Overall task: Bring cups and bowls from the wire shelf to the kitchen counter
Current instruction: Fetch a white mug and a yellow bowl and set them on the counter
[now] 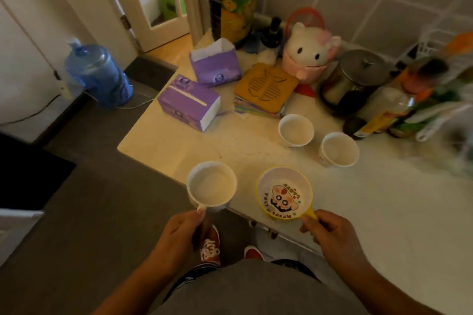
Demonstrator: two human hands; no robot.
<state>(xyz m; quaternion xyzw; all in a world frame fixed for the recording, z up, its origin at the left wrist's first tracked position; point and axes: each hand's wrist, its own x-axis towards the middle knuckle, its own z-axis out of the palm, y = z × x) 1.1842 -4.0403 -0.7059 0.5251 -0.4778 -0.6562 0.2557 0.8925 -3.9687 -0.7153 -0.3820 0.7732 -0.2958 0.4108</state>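
Observation:
My left hand (183,233) grips the handle of a white cup (211,184), held upright over the near edge of the pale kitchen counter (384,199). My right hand (330,231) holds the yellow handle of a small bowl (283,192) with a yellow rim and a cartoon face printed inside; it hovers at the counter's front edge. Two more white cups (296,130) (340,149) stand upright on the counter behind the bowl. The wire shelf is out of sight.
At the back of the counter lie two purple tissue packs (189,103), a stack of coasters (266,89), a cat-shaped jar (308,52), a steel-lidded pot (358,77), bottles and bags. A blue water jug (98,74) stands on the floor at left.

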